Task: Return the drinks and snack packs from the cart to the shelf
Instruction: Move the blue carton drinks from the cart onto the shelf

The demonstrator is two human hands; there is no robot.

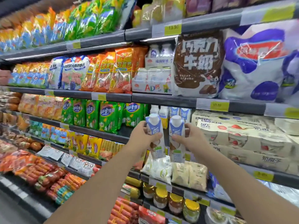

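We have one head-worn view, facing forward and slightly down, close to the dark grey metal supermarket shelf filling our frame.

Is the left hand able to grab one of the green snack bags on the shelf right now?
Probably not yet. The left hand is already wrapped around a blue-and-white drink carton, so it has no free fingers. The green snack bags sit unblocked to its left.

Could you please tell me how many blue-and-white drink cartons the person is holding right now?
2. One carton is in the left hand; the other carton is in the right hand. Similar cartons stand on the shelf behind.
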